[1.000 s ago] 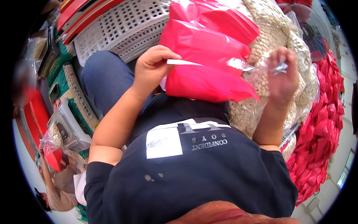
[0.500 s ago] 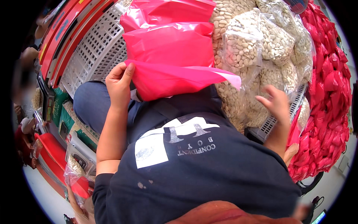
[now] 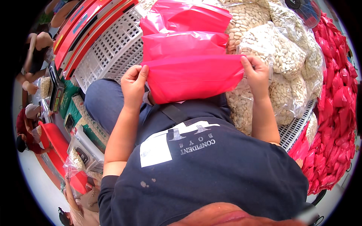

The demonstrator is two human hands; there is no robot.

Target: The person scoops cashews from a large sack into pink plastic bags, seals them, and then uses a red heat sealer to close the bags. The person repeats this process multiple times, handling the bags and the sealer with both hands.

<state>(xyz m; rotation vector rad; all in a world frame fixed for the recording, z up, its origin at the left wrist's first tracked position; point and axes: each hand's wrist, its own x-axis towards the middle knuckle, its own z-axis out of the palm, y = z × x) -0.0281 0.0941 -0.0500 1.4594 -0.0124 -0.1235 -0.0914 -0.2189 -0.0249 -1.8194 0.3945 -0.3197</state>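
Over my lap, a bright pink plastic bag is stretched flat between my two hands. My left hand pinches its upper left corner between thumb and fingers. The upper right corner is pinched in my right hand, beside the clear bags of pale flat beans. Just beyond the held bag lie more shiny pink bags, overlapping in layers. What is under these bags is hidden.
A white perforated crate stands at the left. Loose pale beans lie by my right forearm. Filled pink bags form a big heap at far right, near a fan. Co-workers sit along the left side, by a scale.
My right hand has moved left and up from the beans and taken the bag's loose right corner. The bag's folded edge is now pulled straight. The whole view has shifted slightly.
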